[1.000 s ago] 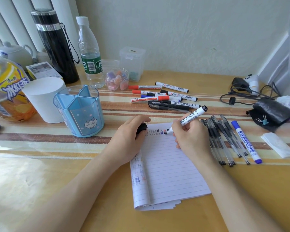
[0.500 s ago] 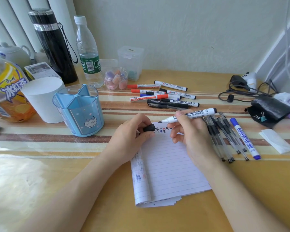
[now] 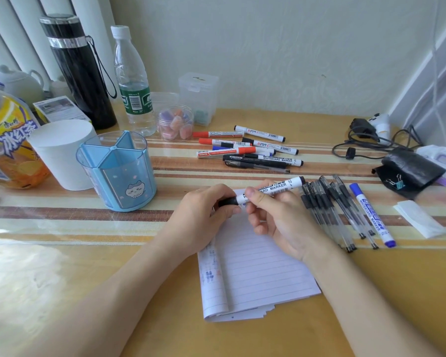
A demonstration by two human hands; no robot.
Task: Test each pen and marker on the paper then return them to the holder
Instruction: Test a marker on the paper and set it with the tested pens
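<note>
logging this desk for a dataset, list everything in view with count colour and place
whiteboard marker: 1, white, held over paper
cap: 1, black, at marker's tip
pen holder: 1, blue, left of paper
paper: 1 pad, white lined, table centre
loose markers: several, red, black, blue caps, behind paper
gel pens: several, clear and black, right of paper
blue marker: 1, blue, right of gel pens
cup: 1, white, left of holder
flask: 1, black, back left
water bottle: 1, clear, beside flask
drink bottle: 1, orange, far left
left hand: 1, pinches cap
right hand: 1, grips marker
</note>
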